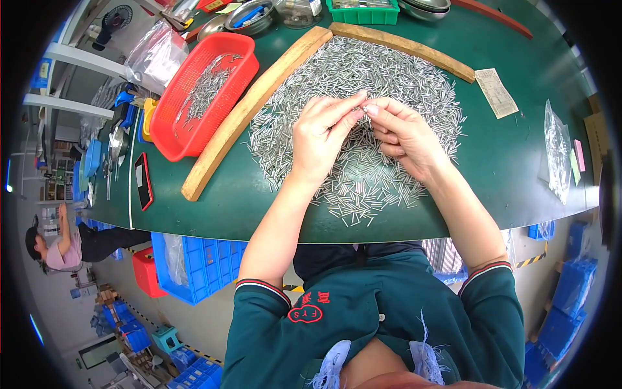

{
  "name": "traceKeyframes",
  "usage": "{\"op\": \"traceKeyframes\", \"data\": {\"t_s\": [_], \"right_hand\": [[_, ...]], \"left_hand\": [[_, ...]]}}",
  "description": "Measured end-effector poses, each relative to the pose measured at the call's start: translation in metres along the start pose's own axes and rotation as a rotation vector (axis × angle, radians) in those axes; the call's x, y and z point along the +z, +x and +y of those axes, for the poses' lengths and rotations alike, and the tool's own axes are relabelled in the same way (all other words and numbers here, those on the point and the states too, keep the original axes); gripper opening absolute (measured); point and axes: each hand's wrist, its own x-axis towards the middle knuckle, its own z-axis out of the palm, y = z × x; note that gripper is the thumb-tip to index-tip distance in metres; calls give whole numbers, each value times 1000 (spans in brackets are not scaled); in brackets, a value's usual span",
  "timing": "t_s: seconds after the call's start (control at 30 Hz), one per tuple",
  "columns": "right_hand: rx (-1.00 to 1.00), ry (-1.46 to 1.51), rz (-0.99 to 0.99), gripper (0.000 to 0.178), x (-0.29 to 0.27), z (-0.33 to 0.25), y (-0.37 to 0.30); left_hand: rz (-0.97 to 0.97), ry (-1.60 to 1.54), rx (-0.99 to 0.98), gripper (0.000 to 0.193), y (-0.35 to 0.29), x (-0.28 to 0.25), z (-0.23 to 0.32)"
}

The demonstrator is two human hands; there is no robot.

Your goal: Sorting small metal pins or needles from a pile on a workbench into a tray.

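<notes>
A wide heap of short, thin metal pins (pixel 389 71) covers the middle of the green table. Above the heap, my left hand (pixel 319 135) and my right hand (pixel 408 133) meet at the fingertips. Thumb and forefinger of each are pinched together, and a small shiny metal pin (pixel 365 109) shows between them. The fingers hide most of it, so I cannot tell whether there is more than one. The other fingers of my right hand are curled in over the pins. On the near side the heap thins out to a loose scatter.
Two wooden bars (pixel 259 110) (pixel 402 48) border the heap at left and back. Left of them stands a red plastic basket (pixel 170 117) with some pins inside. A phone (pixel 143 181) lies farther left. At right are a paper slip (pixel 495 93) and a clear plastic bag (pixel 557 152).
</notes>
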Motion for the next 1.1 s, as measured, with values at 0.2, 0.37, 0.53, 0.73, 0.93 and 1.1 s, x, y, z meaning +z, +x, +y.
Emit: {"op": "traceKeyframes", "data": {"t_s": [0.2, 0.37, 0.53, 0.73, 0.93, 1.1], "right_hand": [[-28, -49, 16, 18, 0, -1, -1], [-22, -56, 28, 18, -1, 0, -1], [-29, -47, 17, 19, 1, 0, -1], [-64, -50, 18, 19, -2, 1, -1], [-224, -238, 48, 20, 0, 3, -3], [-329, -343, 90, 22, 5, 4, -6]], "left_hand": [[-11, -34, -30, 30, 1, 0, 1], [-22, -75, -72, 28, 0, 0, 3], [-7, -53, -58, 28, 0, 1, 4], [60, 112, 84, 27, 1, 1, 0], [63, 95, 42, 27, 0, 0, 4], [69, -62, -100, 27, -1, 2, 9]]}}
